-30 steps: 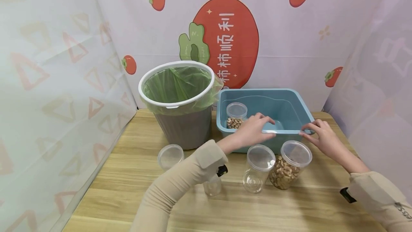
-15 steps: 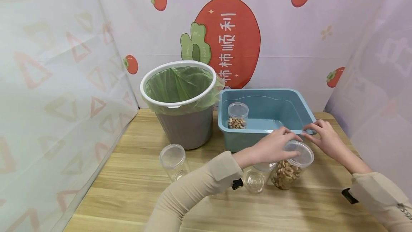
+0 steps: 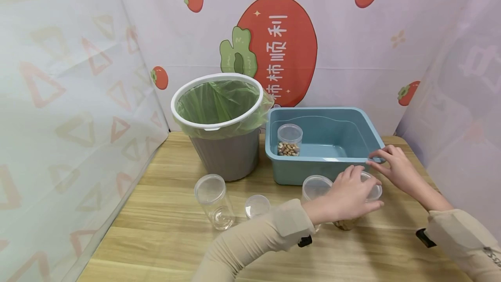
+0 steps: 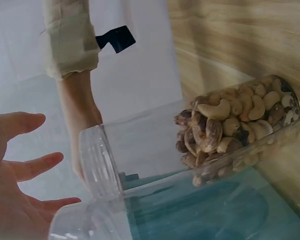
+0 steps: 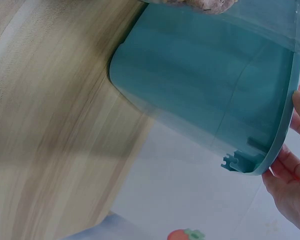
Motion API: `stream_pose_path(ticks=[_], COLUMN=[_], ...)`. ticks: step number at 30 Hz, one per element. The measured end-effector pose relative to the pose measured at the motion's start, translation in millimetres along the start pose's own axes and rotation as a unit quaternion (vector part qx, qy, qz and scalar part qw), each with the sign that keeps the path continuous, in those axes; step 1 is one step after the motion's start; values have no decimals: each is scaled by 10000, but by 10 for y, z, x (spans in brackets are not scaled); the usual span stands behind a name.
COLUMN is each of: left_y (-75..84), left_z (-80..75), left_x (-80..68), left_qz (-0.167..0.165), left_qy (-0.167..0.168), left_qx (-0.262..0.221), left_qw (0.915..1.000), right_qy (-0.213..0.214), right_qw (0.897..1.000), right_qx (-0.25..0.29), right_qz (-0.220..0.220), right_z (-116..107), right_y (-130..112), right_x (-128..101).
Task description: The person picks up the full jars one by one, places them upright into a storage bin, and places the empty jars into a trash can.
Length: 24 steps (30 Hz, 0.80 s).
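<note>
Reaching over a jar of cashews beside a blue tub on a wooden tabletop (image 3: 164,238).

Largest is the grey bin (image 3: 227,153) with a green liner, standing at the far left of the tabletop, touching or just beside the blue tub (image 3: 313,173) to its right. Inside the tub stands a small nut jar (image 3: 289,140). The right hand (image 3: 395,169) pinches the tub's near right rim, its grip closed on that edge. The left hand (image 3: 348,197) lies over the lid of the cashew jar (image 4: 230,130), fingers spread and relaxed, its grip not yet closed. That jar stands just in front of the tub, beside an empty jar (image 3: 315,186). Further left stand a tall empty jar (image 3: 214,201) and a smaller one (image 3: 257,206).
</note>
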<state>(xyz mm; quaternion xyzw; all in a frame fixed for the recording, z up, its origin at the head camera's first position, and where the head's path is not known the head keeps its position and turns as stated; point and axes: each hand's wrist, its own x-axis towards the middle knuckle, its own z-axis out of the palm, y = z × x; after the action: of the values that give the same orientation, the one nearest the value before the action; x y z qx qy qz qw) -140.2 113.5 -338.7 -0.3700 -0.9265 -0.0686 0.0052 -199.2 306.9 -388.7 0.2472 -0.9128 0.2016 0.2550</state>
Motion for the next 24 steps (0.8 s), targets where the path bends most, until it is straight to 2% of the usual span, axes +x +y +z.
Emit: stream_pose_path(ticks=[7,13,24], left_y=[-3,-6,-30], left_z=[108,156,217], left_x=[65,121,169], left_qz=[-124,-105,-75], left_qy=[-257,-317,-138], left_qx=[130,277,382], left_qw=[9995,9991,9991], right_qy=[3,-4,36], right_qw=[10000,10000,10000], right_qx=[1,26,12], right_qz=[-36,-15,1], right_z=[5,-1,-1], right_y=[2,-2,-5], right_x=[6,3,4])
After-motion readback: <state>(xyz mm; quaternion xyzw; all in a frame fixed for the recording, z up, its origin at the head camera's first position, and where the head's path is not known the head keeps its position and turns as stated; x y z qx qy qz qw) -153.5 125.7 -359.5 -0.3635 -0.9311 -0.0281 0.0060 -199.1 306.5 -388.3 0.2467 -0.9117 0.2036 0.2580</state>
